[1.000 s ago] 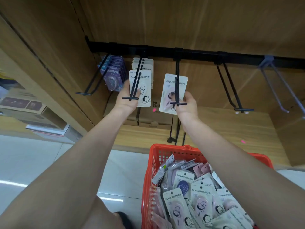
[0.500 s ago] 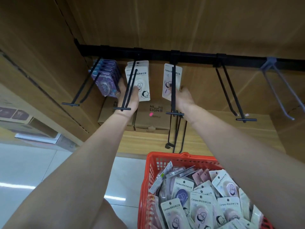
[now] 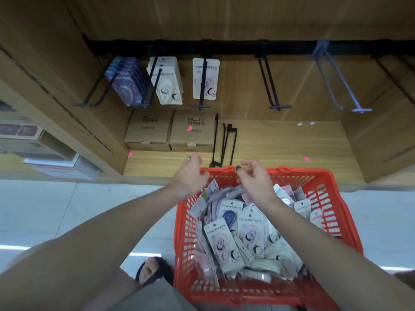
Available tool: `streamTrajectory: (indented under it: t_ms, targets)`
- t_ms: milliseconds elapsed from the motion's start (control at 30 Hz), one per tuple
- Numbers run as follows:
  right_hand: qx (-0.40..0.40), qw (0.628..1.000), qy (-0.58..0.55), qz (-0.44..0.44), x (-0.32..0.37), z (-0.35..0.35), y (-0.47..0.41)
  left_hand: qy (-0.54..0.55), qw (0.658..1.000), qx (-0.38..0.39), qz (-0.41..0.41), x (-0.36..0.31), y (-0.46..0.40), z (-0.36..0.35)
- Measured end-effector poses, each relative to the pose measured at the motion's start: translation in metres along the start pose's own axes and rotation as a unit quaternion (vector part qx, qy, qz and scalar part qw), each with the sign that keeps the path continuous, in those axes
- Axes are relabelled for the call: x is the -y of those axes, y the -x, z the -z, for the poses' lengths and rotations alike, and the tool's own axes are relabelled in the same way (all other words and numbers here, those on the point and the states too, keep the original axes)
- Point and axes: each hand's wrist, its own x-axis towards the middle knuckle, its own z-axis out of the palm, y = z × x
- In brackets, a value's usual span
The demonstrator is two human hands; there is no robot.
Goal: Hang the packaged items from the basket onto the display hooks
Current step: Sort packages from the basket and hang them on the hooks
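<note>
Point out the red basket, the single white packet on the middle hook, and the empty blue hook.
red basket (image 3: pixel 350 223), head view, right wall.
single white packet (image 3: pixel 206 78), head view, card face.
empty blue hook (image 3: pixel 336 79), head view, prong mid-length.

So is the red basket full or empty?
Nearly full. The red basket holds a heap of white packets reaching almost up to its rim, and both hands hover above the pile.

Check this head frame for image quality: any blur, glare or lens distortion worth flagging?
Head view: wide-angle bending bows the black rail and the shelf edges; both hands, left and right, are smeared by motion over the red basket; bright streaks of glare lie on the floor; print on the hanging packs is soft.
</note>
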Motion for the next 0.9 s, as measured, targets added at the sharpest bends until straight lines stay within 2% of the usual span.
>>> streamTrajectory:
  t_ms: [67,100,167,233,267,333,433,567,700,833,900]
  targets:
    - [0.018,0.999,0.027,-0.003,-0.030,0.007,0.025,-0.129,0.983,0.112,-0.073,0.009,0.027,-0.027]
    - [0.032,0.998,0.054,-0.004,-0.046,0.009,0.035,-0.203,0.957,0.177,-0.112,0.015,0.039,-0.037]
    - [0.066,0.991,0.116,-0.012,-0.076,0.013,0.051,-0.342,0.881,0.277,-0.174,0.026,0.059,-0.052]
    - [0.104,0.979,0.176,-0.025,-0.102,0.016,0.062,-0.444,0.810,0.326,-0.203,0.036,0.072,-0.060]
    - [0.122,0.971,0.206,-0.027,-0.112,0.016,0.067,-0.473,0.787,0.336,-0.211,0.041,0.077,-0.064]
    - [0.148,0.953,0.263,-0.010,-0.125,0.014,0.075,-0.505,0.768,0.320,-0.232,0.052,0.083,-0.071]
    - [0.146,0.945,0.291,0.016,-0.130,0.008,0.085,-0.500,0.788,0.267,-0.238,0.055,0.080,-0.074]
    - [0.120,0.944,0.306,0.029,-0.132,0.001,0.094,-0.414,0.845,0.254,-0.224,0.048,0.069,-0.064]
    - [0.203,0.916,0.344,0.036,-0.135,-0.007,0.101,-0.306,0.899,0.226,-0.216,0.046,0.065,-0.054]
    - [0.213,0.911,0.353,0.023,-0.130,-0.013,0.107,-0.322,0.897,0.188,-0.237,0.037,0.069,-0.053]
    - [0.200,0.907,0.369,0.032,-0.132,-0.016,0.106,-0.311,0.897,0.208,-0.234,0.034,0.075,-0.058]
